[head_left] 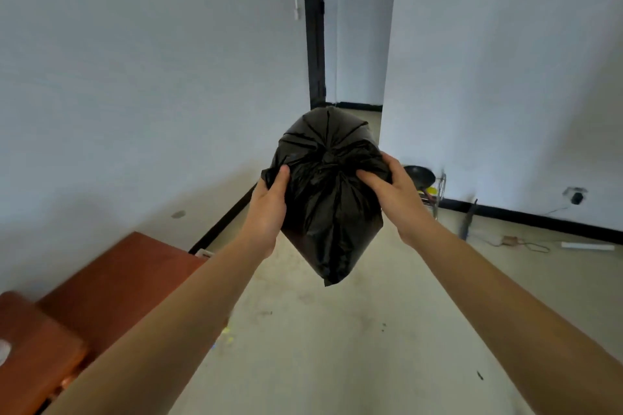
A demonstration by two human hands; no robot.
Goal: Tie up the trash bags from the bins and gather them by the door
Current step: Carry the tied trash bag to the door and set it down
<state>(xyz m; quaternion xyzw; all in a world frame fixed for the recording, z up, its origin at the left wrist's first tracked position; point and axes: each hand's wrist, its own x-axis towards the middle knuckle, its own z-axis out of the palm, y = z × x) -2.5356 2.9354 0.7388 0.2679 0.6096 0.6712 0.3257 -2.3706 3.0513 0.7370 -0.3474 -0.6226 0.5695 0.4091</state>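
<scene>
Pale floor (320, 347) under us, one knotted trash bag (328, 212) held up.
We grip the black bag clear of the ground between both hands: our left hand (269, 209) curls into its left flank, our right hand (392, 194) pinches plastic just beside the knot (327, 158). Tying looks done for this bag; we judge that carrying it to the doorway (357, 44) ahead remains.
</scene>
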